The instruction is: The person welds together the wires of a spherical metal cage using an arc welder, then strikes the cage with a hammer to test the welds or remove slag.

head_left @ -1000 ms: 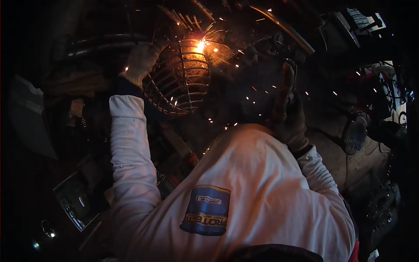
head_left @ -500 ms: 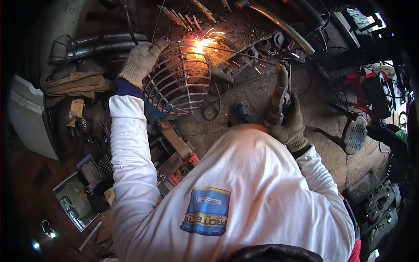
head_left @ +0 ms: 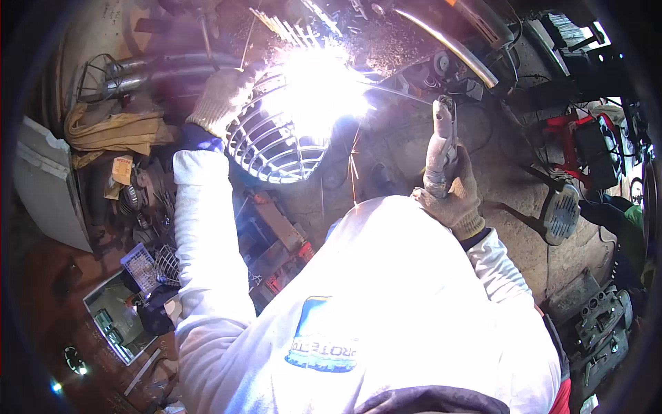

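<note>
A rounded cage of curved metal bars (head_left: 279,146) stands in front of me, its far end lost in a white welding glare. My left hand (head_left: 219,102), in a knitted glove, grips the cage's left edge; its fingertips are washed out by the light. My right hand (head_left: 460,196), also gloved, is closed around a welding electrode holder (head_left: 439,148). From the holder's tip a thin electrode (head_left: 400,92) reaches left into the glare. Where the electrode meets the metal is hidden by the brightness.
Loose rods (head_left: 279,26) lie beyond the glare. Metal tubes (head_left: 131,79) and a tan cloth (head_left: 117,131) are at the left. A curved pipe (head_left: 455,48) lies far right, a pedal-shaped metal piece (head_left: 560,214) nearer. Crates and a toolbox (head_left: 276,228) sit below the cage.
The small orange glow at the electrode's end has become a wide white glare over the cage's far part. Sparks now fall toward me. Both hands stay in nearly the same places.
</note>
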Available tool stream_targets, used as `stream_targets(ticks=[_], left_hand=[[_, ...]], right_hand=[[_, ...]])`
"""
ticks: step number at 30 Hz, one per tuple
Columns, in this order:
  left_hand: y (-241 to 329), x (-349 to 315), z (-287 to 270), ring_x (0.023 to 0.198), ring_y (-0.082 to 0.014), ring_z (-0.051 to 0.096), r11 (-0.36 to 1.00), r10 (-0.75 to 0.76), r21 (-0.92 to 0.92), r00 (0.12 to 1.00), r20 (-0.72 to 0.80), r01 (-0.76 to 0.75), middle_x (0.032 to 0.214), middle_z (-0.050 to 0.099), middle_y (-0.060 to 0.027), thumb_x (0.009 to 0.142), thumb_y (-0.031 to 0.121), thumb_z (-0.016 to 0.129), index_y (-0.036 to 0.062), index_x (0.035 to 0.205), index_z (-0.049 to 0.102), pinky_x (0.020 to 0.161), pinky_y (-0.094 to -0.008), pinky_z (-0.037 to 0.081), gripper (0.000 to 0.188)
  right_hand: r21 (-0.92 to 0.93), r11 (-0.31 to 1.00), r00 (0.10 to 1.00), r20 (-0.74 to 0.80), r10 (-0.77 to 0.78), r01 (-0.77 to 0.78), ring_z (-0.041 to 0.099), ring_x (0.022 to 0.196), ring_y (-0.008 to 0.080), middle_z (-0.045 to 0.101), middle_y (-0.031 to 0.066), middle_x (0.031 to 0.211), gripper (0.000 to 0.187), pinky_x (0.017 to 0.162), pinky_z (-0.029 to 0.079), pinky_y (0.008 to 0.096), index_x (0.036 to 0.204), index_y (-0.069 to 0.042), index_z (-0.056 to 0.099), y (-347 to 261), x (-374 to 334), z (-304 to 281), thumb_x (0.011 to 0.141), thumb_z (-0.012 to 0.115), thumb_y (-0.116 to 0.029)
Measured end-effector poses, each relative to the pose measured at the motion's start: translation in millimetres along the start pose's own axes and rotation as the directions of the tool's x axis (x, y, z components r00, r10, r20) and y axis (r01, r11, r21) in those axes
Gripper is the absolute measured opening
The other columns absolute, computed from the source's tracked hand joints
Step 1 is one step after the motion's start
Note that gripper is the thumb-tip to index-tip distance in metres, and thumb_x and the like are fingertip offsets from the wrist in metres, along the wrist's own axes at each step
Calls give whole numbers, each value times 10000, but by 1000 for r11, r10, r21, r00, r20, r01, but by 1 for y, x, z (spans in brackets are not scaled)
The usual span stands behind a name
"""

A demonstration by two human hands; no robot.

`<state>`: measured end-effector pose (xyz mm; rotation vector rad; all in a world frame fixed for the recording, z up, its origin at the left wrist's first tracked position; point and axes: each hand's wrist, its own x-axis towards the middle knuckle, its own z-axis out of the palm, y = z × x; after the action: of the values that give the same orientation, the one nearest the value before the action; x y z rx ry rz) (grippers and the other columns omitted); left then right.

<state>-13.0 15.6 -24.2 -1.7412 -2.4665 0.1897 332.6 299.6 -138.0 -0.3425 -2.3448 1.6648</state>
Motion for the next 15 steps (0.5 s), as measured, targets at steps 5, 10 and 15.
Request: stream_targets(ticks=[5, 10, 15], left_hand=[[-5, -16, 14, 702, -252, 656, 728, -492, -333, 795, 355, 599, 770, 658, -120, 1013, 299, 488, 61, 1075, 670, 665, -381, 526, 306], [-19, -17, 39, 743, -237, 653, 890, -288, -317, 943, 165, 328, 770, 660, -114, 1020, 289, 510, 90, 1165, 671, 713, -354, 512, 294], [1, 8, 10, 767, -251, 658, 634, -561, -253, 659, 501, 731, 826, 686, -123, 1024, 324, 496, 131, 1211, 672, 731, -366, 507, 322]], right_hand=[[50, 997, 998, 27, 65, -66, 619, 874, 166, 613, 88, 1012, 842, 775, 524, 337, 1400, 31, 321, -4, 1, 5, 721, 795, -118], [49, 996, 997, 23, -69, 67, 549, 1077, 235, 535, 116, 1211, 740, 953, 439, 385, 1425, 3, 357, -15, 12, -3, 801, 718, -162], [75, 994, 996, 51, -78, 74, 468, 1256, 253, 469, 148, 1372, 917, 1059, 376, 382, 1472, 10, 299, 2, 1, 0, 742, 802, -225]])
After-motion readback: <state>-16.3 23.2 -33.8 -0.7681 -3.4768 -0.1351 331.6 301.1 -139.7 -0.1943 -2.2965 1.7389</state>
